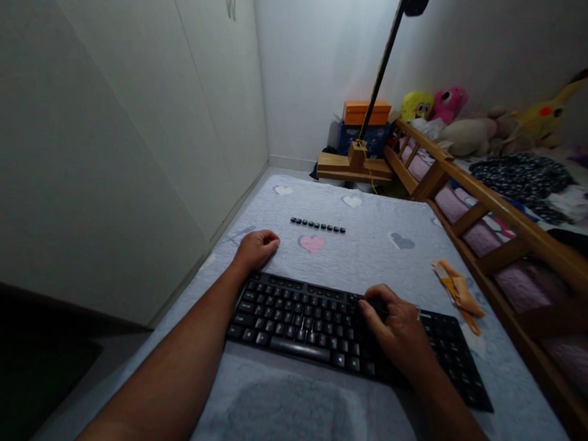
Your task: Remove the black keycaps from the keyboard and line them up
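Observation:
A black keyboard (299,348) lies at a slant on the patterned bedspread-like cover (360,261). Past its upper left corner, my left hand (257,250) rests on the cover with fingers curled together; whatever may be inside them is hidden. Over the right part of the keyboard, my right hand (391,317) is bent, with thumb and fingers closed at the upper row of keys. What they pinch, if anything, blends into the dark keys. Farther off, several loose black keycaps (317,225) sit in a neat row.
An orange cloth and brush-like tool (458,294) lie right of the keyboard. A wooden bed rail (506,215) runs along the right, plush toys (450,104) behind it. White cabinet doors (134,112) flank the left. A wooden stand (356,161) with a pole is at the far end.

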The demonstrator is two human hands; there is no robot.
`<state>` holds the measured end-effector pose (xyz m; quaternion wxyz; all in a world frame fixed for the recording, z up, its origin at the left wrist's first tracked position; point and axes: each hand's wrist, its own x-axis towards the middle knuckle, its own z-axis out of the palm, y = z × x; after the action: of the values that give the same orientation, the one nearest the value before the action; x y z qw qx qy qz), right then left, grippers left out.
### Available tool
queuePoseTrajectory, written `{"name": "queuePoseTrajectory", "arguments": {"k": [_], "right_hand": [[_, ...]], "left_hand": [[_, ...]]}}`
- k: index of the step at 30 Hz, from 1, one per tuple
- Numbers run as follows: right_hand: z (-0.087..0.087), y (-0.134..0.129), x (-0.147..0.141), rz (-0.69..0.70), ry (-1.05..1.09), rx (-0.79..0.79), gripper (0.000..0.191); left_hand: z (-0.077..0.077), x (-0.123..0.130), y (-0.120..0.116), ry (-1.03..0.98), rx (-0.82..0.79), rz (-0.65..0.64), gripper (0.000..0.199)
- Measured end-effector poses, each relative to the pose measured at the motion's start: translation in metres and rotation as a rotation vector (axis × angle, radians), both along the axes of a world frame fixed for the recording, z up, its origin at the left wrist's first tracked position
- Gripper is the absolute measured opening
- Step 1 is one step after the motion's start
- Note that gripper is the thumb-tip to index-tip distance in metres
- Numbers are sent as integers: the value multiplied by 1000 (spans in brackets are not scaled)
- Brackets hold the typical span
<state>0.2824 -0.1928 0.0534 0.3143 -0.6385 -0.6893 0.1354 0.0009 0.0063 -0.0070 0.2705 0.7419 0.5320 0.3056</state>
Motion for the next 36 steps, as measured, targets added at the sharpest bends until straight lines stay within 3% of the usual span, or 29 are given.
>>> {"name": "queuePoseTrajectory", "arguments": {"k": [15, 36], "right_hand": [[-4, 0, 6, -99, 13, -76, 15], [-9, -1, 10, -19, -58, -15, 17]], "left_hand": [[-1, 0, -1, -14, -2, 4, 26], [4, 1, -3, -8, -1, 1, 26]]}}
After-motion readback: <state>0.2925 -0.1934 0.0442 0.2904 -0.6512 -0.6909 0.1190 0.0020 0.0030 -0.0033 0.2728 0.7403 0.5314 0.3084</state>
